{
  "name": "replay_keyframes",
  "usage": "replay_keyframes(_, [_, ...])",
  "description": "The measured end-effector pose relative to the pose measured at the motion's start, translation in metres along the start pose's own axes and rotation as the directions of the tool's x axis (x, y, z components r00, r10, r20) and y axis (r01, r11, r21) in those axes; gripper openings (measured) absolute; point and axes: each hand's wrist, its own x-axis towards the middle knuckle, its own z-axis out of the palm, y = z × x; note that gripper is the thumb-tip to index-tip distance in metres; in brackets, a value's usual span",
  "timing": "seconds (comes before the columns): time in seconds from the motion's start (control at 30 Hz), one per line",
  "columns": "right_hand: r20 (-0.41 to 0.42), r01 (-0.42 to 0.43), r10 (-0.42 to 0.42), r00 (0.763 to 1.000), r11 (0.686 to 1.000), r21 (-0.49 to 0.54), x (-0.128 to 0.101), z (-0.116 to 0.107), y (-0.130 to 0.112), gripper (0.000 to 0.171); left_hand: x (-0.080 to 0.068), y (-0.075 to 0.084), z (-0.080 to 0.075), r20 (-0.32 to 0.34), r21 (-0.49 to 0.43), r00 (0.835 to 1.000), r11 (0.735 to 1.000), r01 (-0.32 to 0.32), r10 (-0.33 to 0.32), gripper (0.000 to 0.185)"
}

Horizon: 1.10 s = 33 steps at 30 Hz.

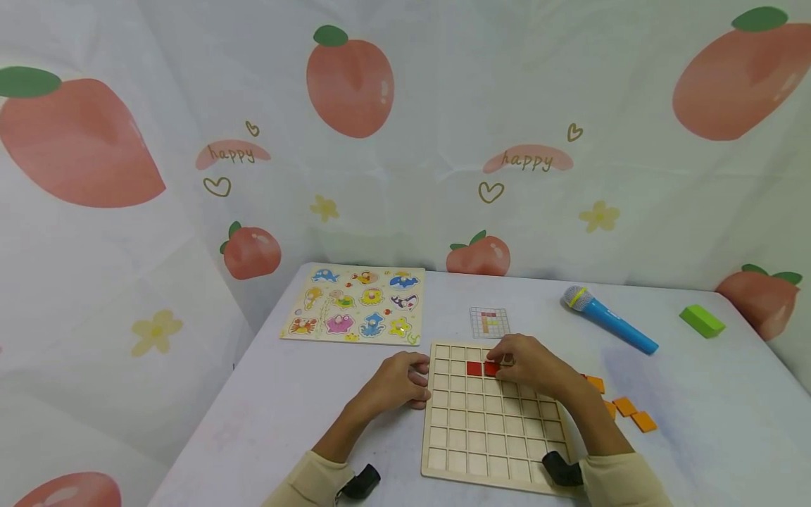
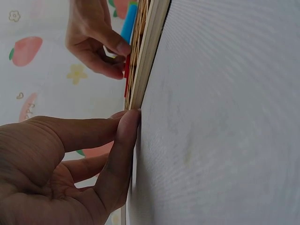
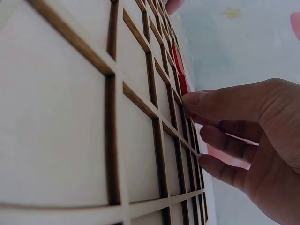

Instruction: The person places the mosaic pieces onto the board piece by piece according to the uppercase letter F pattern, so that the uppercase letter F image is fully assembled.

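Observation:
A wooden grid board (image 1: 476, 422) with rows of square recesses lies on the table. My left hand (image 1: 393, 384) is at the board's left edge; in the left wrist view its thumb and finger pinch that edge. Near the board's top, my right hand (image 1: 532, 365) pinches a red square tile (image 1: 491, 369) between thumb and fingers. The right wrist view shows this tile (image 3: 184, 86) tilted against the grid. A second red tile (image 1: 474, 368) sits in the cell just left of it.
Orange tiles (image 1: 624, 406) lie right of the board, some hidden by my right forearm. Behind the board is a small pattern card (image 1: 489, 322). A sea-animal puzzle (image 1: 355, 304) stands back left; a blue toy microphone (image 1: 611, 320) and green block (image 1: 702, 321) lie back right.

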Motion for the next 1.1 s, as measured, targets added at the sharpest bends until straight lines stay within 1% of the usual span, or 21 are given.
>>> replay_keyframes(0.3, [-0.004, 0.037, -0.037, 0.999, 0.999, -0.006, 0.000, 0.000, 0.000, 0.025, 0.001, -0.001, 0.000, 0.001, -0.010, 1.000, 1.000, 0.000, 0.000, 0.058])
replay_keyframes(0.5, [-0.001, -0.003, 0.003, 1.000, 1.000, -0.001, -0.002, 0.000, -0.001, 0.028, 0.001, -0.002, 0.000, 0.004, -0.021, 1.000, 1.000, 0.002, -0.002, 0.058])
replay_keyframes(0.67, [-0.014, -0.024, 0.024, 1.000, 0.999, 0.028, -0.008, -0.005, -0.001, 0.030, 0.001, -0.002, 0.000, 0.006, -0.018, 1.000, 1.000, 0.004, -0.004, 0.058])
replay_keyframes(0.87, [-0.043, -0.060, 0.063, 0.997, 0.997, 0.049, -0.020, -0.018, 0.007, 0.031, 0.000, -0.001, 0.001, 0.006, -0.022, 1.000, 1.000, 0.005, -0.004, 0.058])
replay_keyframes(1.03, [-0.070, -0.084, 0.085, 0.994, 0.996, 0.023, -0.031, -0.030, 0.017, 0.032, 0.001, -0.002, 0.001, 0.005, -0.025, 1.000, 1.000, 0.004, -0.004, 0.058])
replay_keyframes(1.1, [-0.072, -0.114, 0.117, 0.991, 0.993, 0.038, -0.037, -0.035, 0.021, 0.035, 0.001, -0.002, 0.001, 0.003, -0.026, 1.000, 1.000, 0.006, -0.006, 0.058])
